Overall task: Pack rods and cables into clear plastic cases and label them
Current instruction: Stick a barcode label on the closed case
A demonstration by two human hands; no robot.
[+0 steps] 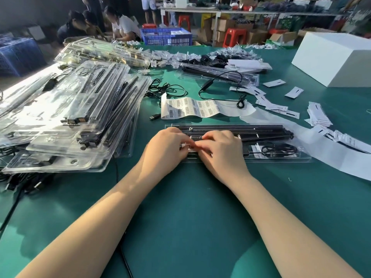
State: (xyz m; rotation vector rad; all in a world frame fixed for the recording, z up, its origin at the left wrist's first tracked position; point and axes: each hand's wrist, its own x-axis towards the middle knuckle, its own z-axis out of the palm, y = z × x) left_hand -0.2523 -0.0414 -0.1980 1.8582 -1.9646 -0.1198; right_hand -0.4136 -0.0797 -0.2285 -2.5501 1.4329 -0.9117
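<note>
A clear plastic case (277, 157) lies flat on the green table in front of me, with black rods (261, 131) along its far side and a coiled black cable (279, 149) at its right. My left hand (167, 145) and my right hand (218, 151) meet over the left part of the case, fingers curled, pinching a small white label (187, 146) between them against the case. A strip of barcode labels (192, 108) lies just beyond the case.
A tall stack of filled clear cases (80, 117) sits at the left. Loose black cables (166, 90) and another case (218, 74) lie beyond. White paper tags (319, 115) are scattered right, near a white box (337, 61). People work at the far left.
</note>
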